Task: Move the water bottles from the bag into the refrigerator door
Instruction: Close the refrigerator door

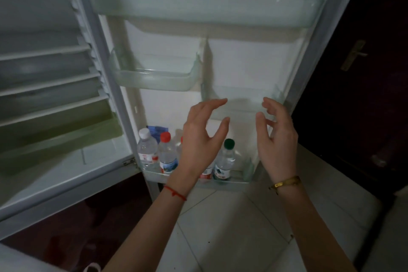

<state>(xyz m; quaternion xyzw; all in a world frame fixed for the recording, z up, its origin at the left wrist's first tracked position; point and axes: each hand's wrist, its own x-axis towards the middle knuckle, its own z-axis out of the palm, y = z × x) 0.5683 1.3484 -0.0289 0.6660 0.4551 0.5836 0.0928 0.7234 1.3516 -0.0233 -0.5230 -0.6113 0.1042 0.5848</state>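
Both hands are empty. The left hand (203,137) and right hand (276,134) are raised in front of the open refrigerator door (167,108), fingers loose and spread, gripping nothing. The water bottles (167,154) stand upright in the bottom door shelf (234,182): the white-capped bottle (146,148) at the 9 o'clock end, a red-capped one next to it, at least one more hidden behind the left hand, and the green-capped bottle (225,161) towards 3 o'clock. The bag is not in view.

It looks like a gap between placements, so the next bottle has to come from the bag. To place it well, grip mid-body, keep it upright, and lower it into the free slot at 3 o'clock of the green cap (the only gap I can see).

Edges: the shelf's front rim and its end wall at 3 o'clock. The small bin (242,95) hangs at 12 o'clock above that slot, so come in from the front, not from above. There is open room at 6 o'clock over the tiled floor (231,227), and the fridge body closes off 9 o'clock.
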